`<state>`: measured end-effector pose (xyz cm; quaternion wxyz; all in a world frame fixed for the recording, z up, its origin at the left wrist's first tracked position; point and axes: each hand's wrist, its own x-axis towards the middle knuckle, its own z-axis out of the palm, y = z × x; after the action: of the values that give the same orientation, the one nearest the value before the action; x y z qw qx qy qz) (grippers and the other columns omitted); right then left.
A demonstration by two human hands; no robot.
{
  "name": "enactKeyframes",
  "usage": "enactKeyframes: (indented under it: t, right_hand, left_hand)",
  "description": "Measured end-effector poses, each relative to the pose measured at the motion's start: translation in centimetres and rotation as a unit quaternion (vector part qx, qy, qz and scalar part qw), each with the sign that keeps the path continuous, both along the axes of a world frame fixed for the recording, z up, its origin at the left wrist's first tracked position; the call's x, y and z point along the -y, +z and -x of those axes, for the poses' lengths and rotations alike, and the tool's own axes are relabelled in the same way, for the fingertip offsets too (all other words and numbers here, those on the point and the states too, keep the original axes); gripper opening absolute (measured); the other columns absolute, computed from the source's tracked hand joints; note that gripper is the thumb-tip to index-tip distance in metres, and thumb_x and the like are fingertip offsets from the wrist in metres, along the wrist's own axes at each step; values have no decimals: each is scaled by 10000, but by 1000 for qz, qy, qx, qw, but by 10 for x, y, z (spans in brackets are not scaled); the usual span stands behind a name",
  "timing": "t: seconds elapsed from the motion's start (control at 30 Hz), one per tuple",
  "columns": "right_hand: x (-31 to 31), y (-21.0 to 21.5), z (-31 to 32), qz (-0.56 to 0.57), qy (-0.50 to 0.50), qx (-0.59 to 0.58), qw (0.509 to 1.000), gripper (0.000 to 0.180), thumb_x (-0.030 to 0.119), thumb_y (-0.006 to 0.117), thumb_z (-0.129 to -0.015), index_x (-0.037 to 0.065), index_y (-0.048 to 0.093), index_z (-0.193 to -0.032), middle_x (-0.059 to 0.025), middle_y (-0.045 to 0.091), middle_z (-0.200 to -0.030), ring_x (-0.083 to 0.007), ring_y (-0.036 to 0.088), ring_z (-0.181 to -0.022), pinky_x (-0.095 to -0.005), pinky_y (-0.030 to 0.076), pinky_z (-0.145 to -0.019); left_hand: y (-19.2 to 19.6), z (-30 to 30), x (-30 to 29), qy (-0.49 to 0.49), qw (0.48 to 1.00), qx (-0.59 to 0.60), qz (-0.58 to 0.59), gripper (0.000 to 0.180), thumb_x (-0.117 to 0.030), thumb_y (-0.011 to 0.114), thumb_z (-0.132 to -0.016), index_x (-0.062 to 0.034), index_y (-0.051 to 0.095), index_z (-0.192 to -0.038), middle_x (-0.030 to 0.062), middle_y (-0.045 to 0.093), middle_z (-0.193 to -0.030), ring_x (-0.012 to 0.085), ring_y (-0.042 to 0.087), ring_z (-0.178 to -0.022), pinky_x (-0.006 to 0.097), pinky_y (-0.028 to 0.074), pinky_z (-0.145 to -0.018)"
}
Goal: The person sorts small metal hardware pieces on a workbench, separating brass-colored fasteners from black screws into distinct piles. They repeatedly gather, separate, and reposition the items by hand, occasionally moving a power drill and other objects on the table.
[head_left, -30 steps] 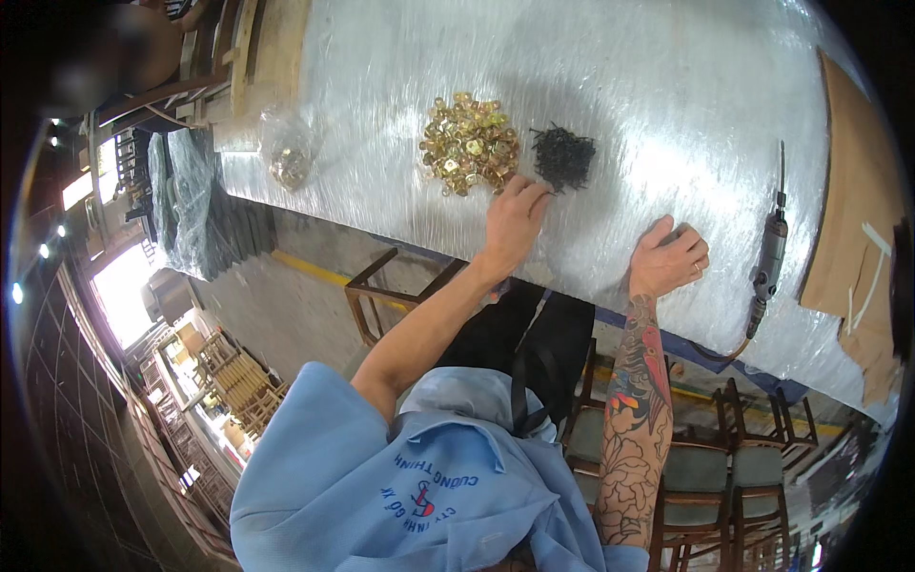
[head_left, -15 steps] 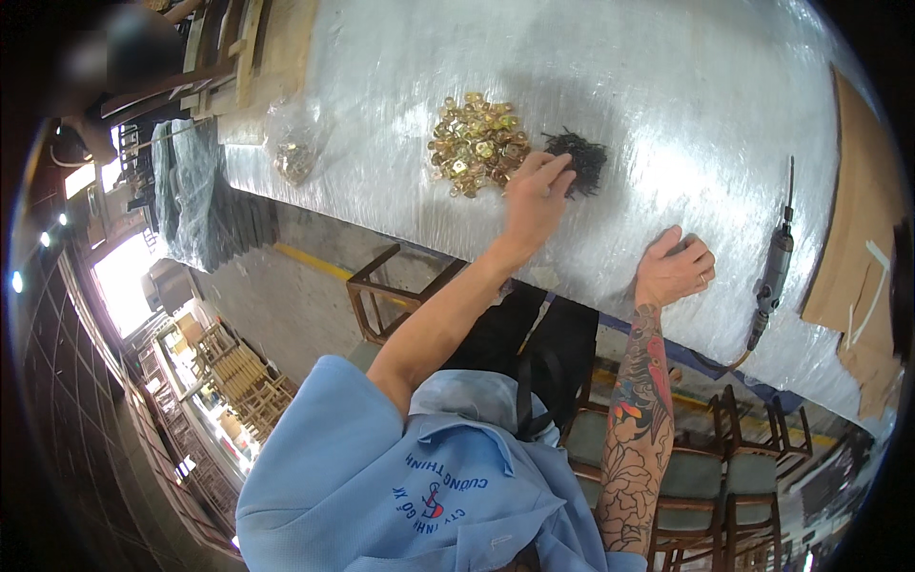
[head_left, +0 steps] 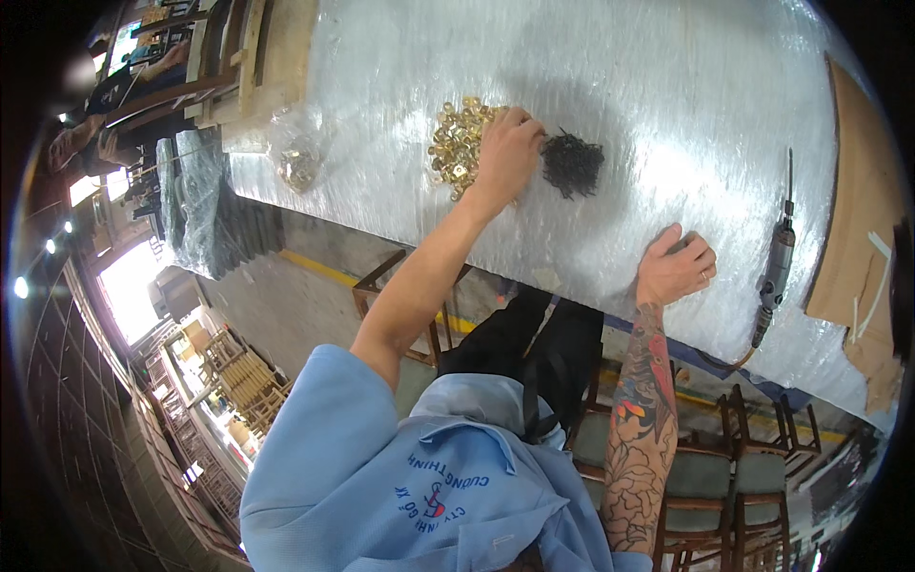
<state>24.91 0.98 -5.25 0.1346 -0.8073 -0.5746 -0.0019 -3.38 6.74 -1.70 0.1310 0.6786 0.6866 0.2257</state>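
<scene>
Item: plastic-wrapped table point(head_left: 667, 86), long, silvery film over the whole top, seen from above the person's head

On it, left to right:
- clear plastic bag point(head_left: 300, 162) holding a few brass-coloured pieces, near the table's left end, well apart from both hands
- heap of brass-coloured fittings point(head_left: 456, 143), small round and shiny, loose on the film
- heap of black screws point(head_left: 572, 164), small and dark, just to the right of the brass heap
- electric rotary tool point(head_left: 777, 272), grey and black, slim, lying lengthwise near the right edge, its cord trailing off the near rim

Hands:
- left hand point(head_left: 507, 153): arm stretched out, hand laid palm down on the right edge of the brass heap, between it and the screws; fingers bent into the pieces; whether any piece is gripped cannot be told
- right hand point(head_left: 675, 269): open, flat on the film near the table's near edge, holding nothing; the rotary tool lies near it, not touching

Beyond the right edge: brown cardboard sheet point(head_left: 858, 238)
</scene>
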Motion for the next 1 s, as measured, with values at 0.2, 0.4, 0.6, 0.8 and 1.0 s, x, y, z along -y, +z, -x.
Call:
enactKeyframes:
  t: [0.2, 0.4, 0.6, 0.8, 1.0]
  right_hand:
    - [-1, 1, -2, -7, 5, 7, 1000, 352, 420, 587, -957, 73, 608, -1016, -130, 562, -1060, -369, 519, -1051, -514, 421, -863]
    - [-9, 2, -1, -36, 9, 68, 997, 370, 430, 603, -948, 65, 645, -992, -137, 614, -1027, -365, 573, -991, -502, 456, -844]
    - [3, 5, -24, 21, 20, 60, 998, 400, 420, 562, -1000, 29, 643, -1027, -150, 638, -994, -372, 610, -925, -512, 480, -830]
    - [2, 13, 1, 16, -4, 71, 997, 402, 459, 561, -1001, 79, 649, -1097, -106, 634, -1041, -340, 608, -1008, -471, 502, -824]
    - [1, -26, -18, -79, 43, 158, 983, 371, 393, 610, -949, 27, 634, -1003, -156, 617, -963, -365, 583, -956, -499, 452, -846]
  left_hand:
    - [-1, -5, 1, -2, 1000, -7, 14, 80, -88, 667, -823, -36, 705, -871, 128, 645, -913, 353, 600, -931, 464, 473, -815]
    - [-9, -9, -1, -18, 995, -89, 44, 111, -152, 676, -804, -64, 732, -843, 133, 654, -897, 339, 618, -932, 470, 484, -827]
    - [-19, -35, 3, -64, 962, -234, 126, 315, -115, 662, -778, 1, 655, -1071, 204, 570, -1217, 368, 506, -1222, 541, 350, -1097]
    - [-28, -15, 3, -107, 960, -226, 124, 502, -140, 679, -761, 86, 585, -1199, 244, 455, -1374, 402, 390, -1334, 598, 248, -1116]
    - [-6, -11, -8, -112, 938, -113, 307, 423, -92, 634, -832, 107, 620, -1206, 303, 481, -1399, 449, 411, -1348, 566, 302, -1143]
